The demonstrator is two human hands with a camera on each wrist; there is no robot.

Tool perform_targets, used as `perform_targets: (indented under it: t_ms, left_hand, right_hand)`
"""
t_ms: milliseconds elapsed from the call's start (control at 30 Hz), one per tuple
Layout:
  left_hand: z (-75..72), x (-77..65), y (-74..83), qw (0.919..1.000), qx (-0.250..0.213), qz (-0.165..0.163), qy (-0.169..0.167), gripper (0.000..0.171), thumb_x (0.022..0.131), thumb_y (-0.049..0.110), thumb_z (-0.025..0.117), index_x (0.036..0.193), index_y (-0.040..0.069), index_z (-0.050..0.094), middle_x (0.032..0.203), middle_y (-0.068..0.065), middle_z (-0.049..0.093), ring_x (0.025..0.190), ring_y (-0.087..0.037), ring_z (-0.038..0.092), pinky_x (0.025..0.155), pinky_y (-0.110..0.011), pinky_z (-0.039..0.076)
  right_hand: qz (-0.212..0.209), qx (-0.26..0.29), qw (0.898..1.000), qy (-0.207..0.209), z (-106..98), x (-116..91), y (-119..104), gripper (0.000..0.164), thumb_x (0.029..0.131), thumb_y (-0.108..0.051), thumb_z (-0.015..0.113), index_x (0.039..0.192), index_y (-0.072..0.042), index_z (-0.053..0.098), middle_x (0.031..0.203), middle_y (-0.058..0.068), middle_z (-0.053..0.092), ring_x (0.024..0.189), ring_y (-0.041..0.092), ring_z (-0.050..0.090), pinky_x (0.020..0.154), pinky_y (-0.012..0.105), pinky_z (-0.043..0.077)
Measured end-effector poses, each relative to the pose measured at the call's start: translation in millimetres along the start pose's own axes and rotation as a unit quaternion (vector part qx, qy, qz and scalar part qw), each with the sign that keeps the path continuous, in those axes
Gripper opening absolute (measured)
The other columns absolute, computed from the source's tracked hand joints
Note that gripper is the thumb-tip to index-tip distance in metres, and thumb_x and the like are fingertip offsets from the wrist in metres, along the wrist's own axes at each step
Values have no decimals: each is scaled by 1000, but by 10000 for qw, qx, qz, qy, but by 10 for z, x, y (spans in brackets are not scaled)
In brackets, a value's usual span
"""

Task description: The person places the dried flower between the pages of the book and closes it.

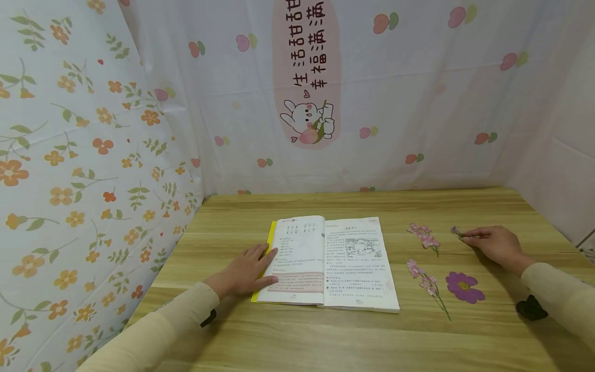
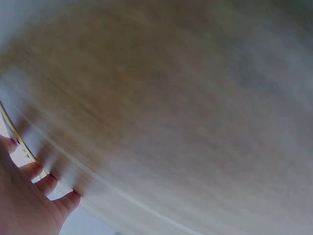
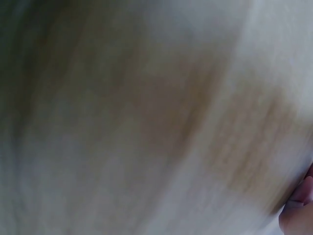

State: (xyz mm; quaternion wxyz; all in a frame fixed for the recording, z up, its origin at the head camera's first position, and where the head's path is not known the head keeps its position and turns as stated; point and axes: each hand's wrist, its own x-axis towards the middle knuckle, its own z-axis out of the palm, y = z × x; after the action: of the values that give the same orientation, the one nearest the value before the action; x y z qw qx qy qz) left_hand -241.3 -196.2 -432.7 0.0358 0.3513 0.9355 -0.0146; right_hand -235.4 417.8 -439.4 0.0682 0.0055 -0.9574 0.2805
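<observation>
An open book (image 1: 358, 279) with printed pages and a yellow edge lies on the wooden table. My left hand (image 1: 246, 271) rests at the book's left edge, fingers extended, thumb and fingertips touching the margin. On the right, my right hand (image 1: 499, 248) pinches a small purple flower sprig (image 1: 455, 231) between thumb and fingers, low over the table. Left of that hand lie two pink flower sprigs, an upper one (image 1: 424, 236) and a lower one (image 1: 428, 284). A flat magenta flower (image 1: 465, 287) with a yellow centre lies just below the right hand. In the right wrist view only some fingertips (image 3: 298, 215) show.
The wooden table (image 1: 260, 341) meets a white patterned cloth (image 1: 418, 103) at the back. A floral cloth (image 1: 93, 206) hangs along the left side. A dark object (image 1: 532, 308) sits beneath the right wrist. Both wrist views are mostly blurred tabletop.
</observation>
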Motion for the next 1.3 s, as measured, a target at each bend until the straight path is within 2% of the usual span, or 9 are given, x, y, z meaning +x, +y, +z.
perform_targets:
  t_ms: [333, 533, 667, 733, 867, 967, 1133, 1233, 1300]
  left_hand:
    - [0, 5, 0, 10000, 28, 26, 1, 78, 97, 61, 39, 154, 8, 28, 152, -22, 29, 138, -37, 29, 107, -53, 28]
    - [20, 8, -15, 9999, 119, 8, 3, 79, 97, 63, 38, 154, 8, 27, 152, -21, 29, 138, -37, 30, 108, -52, 29]
    - [29, 12, -29, 10000, 73, 17, 25, 79, 97, 62, 38, 154, 8, 27, 152, -21, 29, 138, -37, 29, 108, -52, 28]
    - [32, 12, -32, 10000, 64, 16, 30, 79, 97, 62, 38, 154, 8, 28, 152, -21, 28, 138, -38, 29, 108, -53, 28]
    - [33, 8, -28, 10000, 77, -10, -8, 80, 97, 63, 37, 154, 9, 27, 152, -21, 28, 138, -38, 29, 108, -53, 27]
    - [34, 6, -24, 10000, 84, -14, -32, 80, 97, 64, 36, 154, 9, 27, 152, -21, 28, 138, -38, 29, 108, -53, 27]
    - [28, 6, -16, 9999, 116, 8, -11, 79, 97, 63, 36, 154, 9, 27, 152, -21, 28, 138, -37, 29, 108, -52, 27]
    - [20, 1, -13, 9999, 109, 0, -29, 79, 97, 64, 36, 154, 9, 26, 152, -21, 28, 139, -37, 29, 109, -52, 27]
    - [15, -1, -10, 9999, 96, -2, -39, 80, 97, 64, 36, 154, 9, 26, 152, -21, 28, 139, -37, 29, 109, -52, 27]
  right_hand:
    - [287, 290, 9992, 9, -42, -12, -38, 47, 98, -35, 58, 114, 8, 67, 117, 33, 60, 107, 55, 49, 84, 61, 37]
    - [459, 665, 9964, -270, -98, 15, -96, 60, 98, -45, 55, 124, 9, 61, 124, 33, 55, 111, 52, 49, 79, 53, 45]
    - [487, 821, 9948, -349, -99, 57, -161, 63, 97, -48, 55, 126, 8, 59, 127, 32, 54, 114, 50, 49, 79, 49, 46]
    - [530, 975, 9931, -378, -89, 82, -209, 65, 96, -49, 56, 128, 7, 58, 129, 32, 53, 116, 50, 48, 83, 51, 44]
    - [634, 1386, 9868, -545, -72, 116, -353, 69, 94, -50, 59, 133, 6, 54, 135, 28, 50, 122, 48, 45, 92, 56, 41]
    - [699, 1718, 9798, -749, -67, 130, -495, 74, 93, -52, 59, 137, 6, 49, 140, 28, 44, 127, 47, 40, 99, 59, 34]
    - [640, 2058, 9714, -996, -26, 144, -756, 74, 93, -51, 59, 139, 5, 48, 144, 30, 38, 132, 47, 34, 102, 62, 29]
    - [537, 2102, 9706, -1046, 35, 161, -911, 70, 93, -49, 61, 138, 4, 50, 143, 28, 41, 128, 44, 40, 99, 59, 36]
    - [489, 2149, 9695, -1071, 81, 176, -1003, 68, 92, -48, 62, 137, 3, 52, 142, 25, 45, 122, 37, 49, 95, 52, 42]
